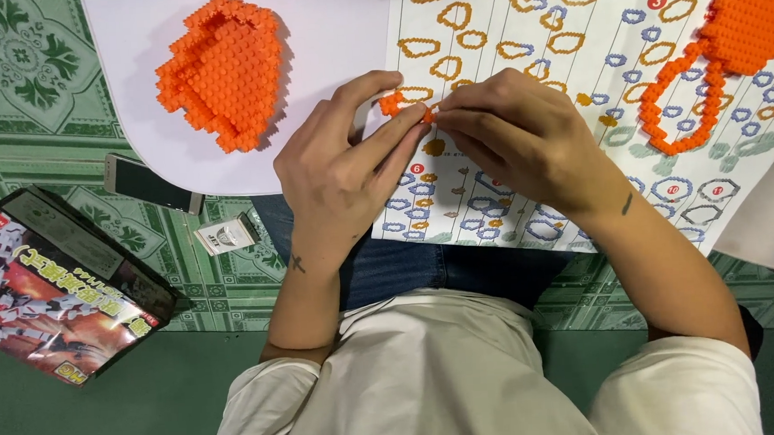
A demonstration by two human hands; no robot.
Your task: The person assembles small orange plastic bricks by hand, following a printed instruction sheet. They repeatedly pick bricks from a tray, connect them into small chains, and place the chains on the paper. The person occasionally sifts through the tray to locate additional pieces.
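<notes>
While 2 finished orange brick sections (pixel 225 71) lie at 10 and 2 o'clock on the tabletop (pixel 333 35), a small orange strip (pixel 396 102), barely begun, is pinched at centre between the left hand (pixel 345 171) and right hand (pixel 524 135).

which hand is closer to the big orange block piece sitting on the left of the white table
Left. The left hand is just right of the big orange block piece; the right hand is farther right, over the instruction sheet.

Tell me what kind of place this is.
Probably a home hobby spot: a low white table over green patterned floor tiles, with a printed brick-building guide and a box on the floor.
</notes>
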